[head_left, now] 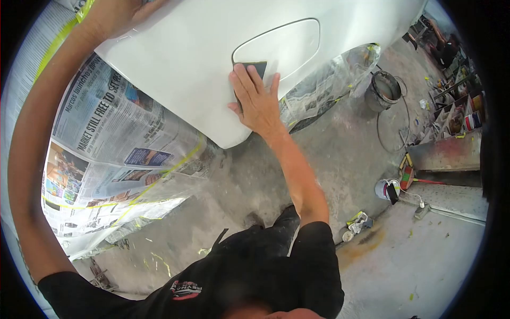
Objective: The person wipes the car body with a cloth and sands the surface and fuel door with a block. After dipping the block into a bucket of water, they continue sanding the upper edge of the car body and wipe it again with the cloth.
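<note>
Newspaper (114,127) masking the car side, at nine o'clock: bold headline reads "MARKET STILL FREE TO SE…", cut off at the white panel (180,64). Line above it reads "Marcos launches…", remainder too small. Smaller print on the other sheets illegible. Black shirt (239,282) at six o'clock: red-and-white logo (186,290), lettering too blurred to read. Cans at three o'clock: labels unreadable.
</note>
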Demonstrator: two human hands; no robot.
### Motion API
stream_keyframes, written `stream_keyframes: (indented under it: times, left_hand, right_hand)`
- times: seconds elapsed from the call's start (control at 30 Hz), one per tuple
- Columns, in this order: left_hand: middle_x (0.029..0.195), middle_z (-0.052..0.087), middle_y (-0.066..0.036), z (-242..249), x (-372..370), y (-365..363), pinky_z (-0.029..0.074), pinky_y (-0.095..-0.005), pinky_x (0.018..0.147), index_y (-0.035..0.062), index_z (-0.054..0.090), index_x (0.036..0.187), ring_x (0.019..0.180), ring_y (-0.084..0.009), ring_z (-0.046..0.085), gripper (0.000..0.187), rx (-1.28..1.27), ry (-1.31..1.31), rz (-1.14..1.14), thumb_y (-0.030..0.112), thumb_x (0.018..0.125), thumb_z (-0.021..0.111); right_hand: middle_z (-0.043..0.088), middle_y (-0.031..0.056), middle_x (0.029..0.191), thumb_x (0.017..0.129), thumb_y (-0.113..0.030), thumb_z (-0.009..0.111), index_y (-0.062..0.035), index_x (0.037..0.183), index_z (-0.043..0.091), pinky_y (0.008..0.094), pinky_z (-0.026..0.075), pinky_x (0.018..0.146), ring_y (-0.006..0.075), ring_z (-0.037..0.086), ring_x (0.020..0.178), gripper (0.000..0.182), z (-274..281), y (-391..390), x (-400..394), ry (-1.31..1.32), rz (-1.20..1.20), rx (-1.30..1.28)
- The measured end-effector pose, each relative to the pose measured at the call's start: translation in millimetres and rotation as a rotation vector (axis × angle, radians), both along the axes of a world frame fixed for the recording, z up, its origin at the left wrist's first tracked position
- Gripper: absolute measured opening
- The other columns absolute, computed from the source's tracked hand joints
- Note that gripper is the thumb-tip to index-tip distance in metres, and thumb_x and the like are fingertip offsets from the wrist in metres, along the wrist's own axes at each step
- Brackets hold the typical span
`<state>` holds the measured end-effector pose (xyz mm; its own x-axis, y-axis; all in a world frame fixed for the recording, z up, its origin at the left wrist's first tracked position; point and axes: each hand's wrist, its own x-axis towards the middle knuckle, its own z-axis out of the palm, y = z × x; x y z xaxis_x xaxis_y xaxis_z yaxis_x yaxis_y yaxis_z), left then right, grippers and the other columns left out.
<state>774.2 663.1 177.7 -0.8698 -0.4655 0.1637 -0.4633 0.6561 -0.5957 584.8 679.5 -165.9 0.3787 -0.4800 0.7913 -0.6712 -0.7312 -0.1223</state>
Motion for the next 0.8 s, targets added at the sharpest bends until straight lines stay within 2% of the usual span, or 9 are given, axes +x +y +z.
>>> stream_keyframes:
  times: [0.03, 0.13, 0.23, 0.27, 0.37, 0.5, 0.63, 0.7, 0.8]
  left_hand:
    - [0.121, 0.062, -0.014, -1.4, 1.8, -2.2, 0.045, -0.0496, 0.104, 0.0101, 0.068, 0.11, 0.124, -0.0348, 0.055, 0.023, -0.006, 0.015, -0.024, 0.013, 0.087, 0.07]
    - [0.12, 0.063, -0.014, -6.2, 4.9, -4.1, 0.046, -0.0494, 0.103, 0.01, 0.068, 0.11, 0.123, -0.0342, 0.056, 0.023, -0.001, 0.044, -0.024, 0.013, 0.087, 0.07]
    - [0.12, 0.063, -0.014, -1.7, -5.1, 2.4, 0.046, -0.0487, 0.103, 0.0098, 0.068, 0.11, 0.122, -0.0333, 0.057, 0.023, 0.0, 0.039, 0.025, 0.013, 0.087, 0.07]
    - [0.12, 0.063, -0.013, -2.4, -1.9, 0.5, 0.046, -0.0484, 0.103, 0.0097, 0.068, 0.11, 0.122, -0.033, 0.057, 0.023, -0.007, 0.034, -0.008, 0.014, 0.088, 0.07]
    - [0.12, 0.064, -0.013, -2.0, 1.7, -6.0, 0.046, -0.0483, 0.103, 0.0094, 0.068, 0.111, 0.121, -0.0323, 0.057, 0.023, -0.002, 0.038, -0.063, 0.014, 0.088, 0.069]
    - [0.119, 0.064, -0.013, -0.9, -13.0, 9.0, 0.046, -0.0492, 0.102, 0.0087, 0.068, 0.11, 0.116, -0.032, 0.059, 0.023, 0.042, 0.076, 0.073, 0.014, 0.088, 0.068]
    - [0.119, 0.063, -0.013, 1.3, -6.3, 2.7, 0.045, -0.0486, 0.1, 0.0095, 0.069, 0.112, 0.114, -0.0314, 0.058, 0.023, 0.018, 0.02, 0.012, 0.014, 0.089, 0.067]
    - [0.12, 0.062, -0.013, -1.9, -0.1, -3.4, 0.044, -0.048, 0.101, 0.0104, 0.069, 0.113, 0.115, -0.0311, 0.058, 0.024, 0.04, 0.041, -0.049, 0.015, 0.09, 0.067]
    - [0.126, 0.062, -0.015, -2.3, 1.0, -3.1, 0.042, -0.0492, 0.109, 0.0114, 0.068, 0.116, 0.123, -0.0313, 0.056, 0.026, 0.063, 0.077, 0.024, 0.02, 0.091, 0.066]
  right_hand:
    - [0.036, 0.0054, 0.163, 0.09, -0.045, 0.065, -0.0131, 0.154, 0.041, 0.0778, 0.033, 0.1, 0.0348, 0.035, 0.147, 0.076, 0.3, -1.2, -1.0, 0.02, -0.016, -0.013]
    - [0.03, 0.0163, 0.165, 0.098, -0.046, 0.054, -0.0062, 0.156, 0.036, 0.0816, 0.013, 0.107, 0.0452, 0.027, 0.15, 0.072, 30.8, -31.1, 3.5, -0.43, -0.208, 0.121]
    - [0.031, 0.0207, 0.164, 0.099, -0.039, 0.053, 0.0012, 0.157, 0.03, 0.0735, -0.001, 0.115, 0.0451, 0.023, 0.152, 0.075, 23.4, -7.6, 41.5, -0.486, -0.068, 0.13]
    - [0.028, 0.0219, 0.165, 0.1, -0.04, 0.051, 0.0009, 0.158, 0.027, 0.073, -0.002, 0.115, 0.0444, 0.021, 0.153, 0.075, 11.8, 10.2, 47.7, -0.434, 0.063, 0.164]
    - [0.026, 0.0253, 0.164, 0.101, -0.04, 0.049, 0.0023, 0.158, 0.027, 0.0718, -0.002, 0.116, 0.0449, 0.021, 0.153, 0.074, 23.0, -8.0, 19.5, -0.261, -0.132, 0.128]
    - [0.028, 0.0219, 0.165, 0.102, -0.038, 0.048, 0.0017, 0.157, 0.029, 0.0717, -0.002, 0.117, 0.0403, 0.023, 0.154, 0.071, 48.8, -16.7, 33.4, -0.617, -0.158, 0.165]
    - [0.028, 0.0217, 0.165, 0.098, -0.037, 0.053, 0.0008, 0.157, 0.031, 0.0738, 0.002, 0.115, 0.0404, 0.024, 0.153, 0.073, 23.6, 15.0, 38.8, -0.308, -0.048, 0.17]
    - [0.028, 0.022, 0.164, 0.096, -0.037, 0.055, 0.0013, 0.156, 0.032, 0.0746, 0.004, 0.115, 0.0412, 0.024, 0.153, 0.075, 33.7, -18.7, 21.6, -0.408, -0.221, 0.135]
    - [0.027, 0.0218, 0.165, 0.096, -0.038, 0.055, 0.0013, 0.155, 0.034, 0.0753, 0.007, 0.114, 0.0414, 0.025, 0.152, 0.074, 50.5, -25.3, 16.8, -0.535, -0.209, 0.188]
